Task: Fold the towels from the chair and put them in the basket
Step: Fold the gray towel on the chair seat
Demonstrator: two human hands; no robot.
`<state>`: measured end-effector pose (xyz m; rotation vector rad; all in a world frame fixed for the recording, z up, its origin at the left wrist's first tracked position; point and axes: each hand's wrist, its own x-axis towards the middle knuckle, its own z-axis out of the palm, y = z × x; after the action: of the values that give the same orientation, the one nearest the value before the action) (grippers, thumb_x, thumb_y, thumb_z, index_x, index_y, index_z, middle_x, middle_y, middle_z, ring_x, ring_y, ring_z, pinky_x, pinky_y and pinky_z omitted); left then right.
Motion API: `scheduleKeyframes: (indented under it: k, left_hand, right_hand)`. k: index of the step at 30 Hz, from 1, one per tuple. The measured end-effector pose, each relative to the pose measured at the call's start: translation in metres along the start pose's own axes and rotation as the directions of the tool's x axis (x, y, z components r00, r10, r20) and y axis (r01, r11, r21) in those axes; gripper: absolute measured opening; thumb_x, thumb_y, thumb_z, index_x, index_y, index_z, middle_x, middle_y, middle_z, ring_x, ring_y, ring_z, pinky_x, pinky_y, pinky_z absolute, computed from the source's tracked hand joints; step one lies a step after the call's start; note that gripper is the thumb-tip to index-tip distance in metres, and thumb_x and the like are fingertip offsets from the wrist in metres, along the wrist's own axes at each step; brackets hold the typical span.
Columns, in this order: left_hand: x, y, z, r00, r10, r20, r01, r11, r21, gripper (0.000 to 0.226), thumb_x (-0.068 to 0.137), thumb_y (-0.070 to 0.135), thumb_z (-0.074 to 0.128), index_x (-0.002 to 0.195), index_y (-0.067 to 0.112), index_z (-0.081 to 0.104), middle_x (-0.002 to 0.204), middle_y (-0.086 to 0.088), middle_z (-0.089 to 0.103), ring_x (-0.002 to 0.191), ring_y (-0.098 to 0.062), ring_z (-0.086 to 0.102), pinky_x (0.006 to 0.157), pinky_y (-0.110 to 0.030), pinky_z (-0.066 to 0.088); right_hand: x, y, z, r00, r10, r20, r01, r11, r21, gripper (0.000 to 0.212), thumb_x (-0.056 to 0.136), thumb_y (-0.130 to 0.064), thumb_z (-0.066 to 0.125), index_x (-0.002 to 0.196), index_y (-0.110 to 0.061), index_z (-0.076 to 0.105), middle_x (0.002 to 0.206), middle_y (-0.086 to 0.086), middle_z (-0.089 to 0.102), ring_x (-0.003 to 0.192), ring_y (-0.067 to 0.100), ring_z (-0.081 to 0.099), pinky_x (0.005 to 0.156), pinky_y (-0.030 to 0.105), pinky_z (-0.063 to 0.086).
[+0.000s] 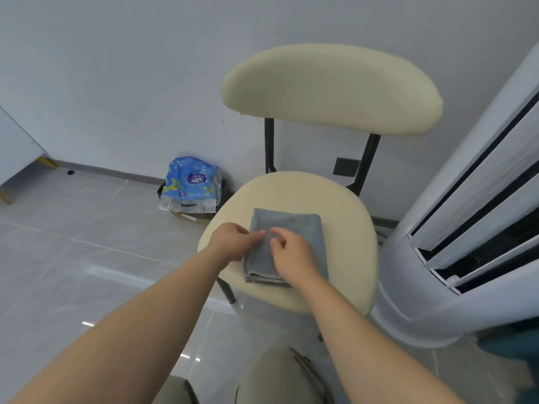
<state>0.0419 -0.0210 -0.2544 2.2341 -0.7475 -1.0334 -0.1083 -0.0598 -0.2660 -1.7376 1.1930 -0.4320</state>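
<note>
A grey towel (287,225) lies folded into a small rectangle on the round cream seat of the chair (347,228). My left hand (230,242) rests at the towel's left edge, its fingertips touching the cloth. My right hand (291,255) sits on the towel's near half, fingers curled with the thumb and forefinger close together just above the cloth. Whether either hand pinches the fabric is unclear. No basket is in view.
The chair has a cream backrest (329,88) and black legs. A tall white standing air conditioner (466,228) stands close on the right. A blue plastic package (189,185) lies on the tiled floor by the wall to the left. My knees (280,377) are below.
</note>
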Motion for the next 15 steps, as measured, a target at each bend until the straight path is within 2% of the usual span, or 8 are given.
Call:
scheduleKeyframes:
  k: [2,3,5,6,8,10,12,15]
  left_hand:
    - [0.0,0.007,0.004,0.998,0.054,-0.045,-0.044,0.976,0.213,0.035,0.075,0.043,0.08,0.081,0.013,0.061,0.083,-0.001,0.067,0.079,-0.019,0.062,0.072,-0.034,0.054]
    - [0.002,0.01,0.006,0.996,0.073,-0.049,-0.055,0.955,0.293,0.029,0.076,0.036,0.078,0.084,0.013,0.062,0.088,-0.004,0.069,0.081,-0.02,0.06,0.073,-0.034,0.051]
    - [0.01,0.011,0.008,0.996,0.08,-0.042,-0.058,0.926,0.374,0.02,0.078,0.026,0.074,0.084,0.01,0.065,0.093,-0.01,0.07,0.081,-0.023,0.061,0.07,-0.033,0.049]
    - [0.015,0.011,0.008,0.997,0.062,-0.038,-0.044,0.932,0.36,0.017,0.078,0.022,0.072,0.084,0.008,0.066,0.093,-0.011,0.07,0.083,-0.024,0.062,0.069,-0.033,0.049]
    - [0.025,0.006,0.007,0.999,0.019,-0.029,-0.01,0.961,0.277,0.012,0.078,0.014,0.069,0.086,0.005,0.068,0.09,-0.01,0.069,0.086,-0.027,0.064,0.073,-0.034,0.052]
    - [0.028,0.001,0.001,0.999,-0.047,-0.001,0.047,0.991,0.126,0.01,0.077,0.007,0.065,0.087,0.004,0.067,0.087,-0.008,0.066,0.088,-0.029,0.063,0.079,-0.038,0.056]
    - [0.02,-0.003,-0.011,0.992,-0.11,0.065,0.113,0.992,-0.049,0.01,0.073,0.003,0.065,0.083,0.006,0.063,0.086,-0.009,0.063,0.084,-0.028,0.061,0.078,-0.04,0.056]
    - [-0.01,-0.002,-0.057,0.949,-0.235,0.21,0.288,0.917,-0.275,0.028,0.064,0.004,0.073,0.087,0.006,0.058,0.097,-0.02,0.064,0.08,-0.027,0.059,0.078,-0.044,0.057]
  right_hand:
    - [0.002,0.01,-0.02,0.952,0.045,-0.302,-0.102,0.979,-0.175,0.035,0.098,-0.023,0.048,0.133,-0.02,0.055,0.128,0.006,0.055,0.119,0.026,0.053,0.099,0.037,0.045]
    - [0.004,0.016,-0.029,0.924,0.113,-0.366,-0.211,0.947,-0.241,0.038,0.097,-0.028,0.05,0.133,-0.019,0.051,0.131,0.009,0.05,0.121,0.03,0.049,0.098,0.04,0.043]
    - [0.015,0.03,-0.04,0.882,0.354,-0.312,-0.444,0.847,-0.293,0.053,0.093,-0.046,0.054,0.133,-0.012,0.046,0.132,0.014,0.048,0.121,0.036,0.048,0.096,0.044,0.043]
    - [0.021,0.035,-0.042,0.851,0.461,-0.251,-0.516,0.823,-0.237,0.062,0.087,-0.055,0.057,0.129,-0.01,0.05,0.128,0.014,0.053,0.117,0.036,0.053,0.094,0.043,0.047]
    - [0.029,0.038,-0.044,0.823,0.554,-0.125,-0.545,0.832,0.102,0.056,0.079,-0.054,0.069,0.108,-0.007,0.064,0.112,0.012,0.068,0.097,0.031,0.067,0.084,0.04,0.056]
    - [0.027,0.023,-0.044,0.801,0.598,0.012,-0.553,0.732,0.398,0.029,0.086,-0.03,0.075,0.096,-0.004,0.068,0.098,0.012,0.074,0.082,0.026,0.071,0.071,0.036,0.059]
    - [0.023,-0.006,-0.045,0.825,0.559,0.084,-0.539,0.733,0.415,0.023,0.09,-0.022,0.071,0.102,-0.003,0.067,0.098,0.012,0.074,0.083,0.026,0.073,0.074,0.039,0.06]
    - [0.011,-0.079,-0.048,0.919,0.389,0.061,-0.394,0.911,0.123,0.025,0.092,-0.029,0.068,0.108,-0.012,0.058,0.105,0.005,0.07,0.09,0.021,0.069,0.08,0.041,0.058]
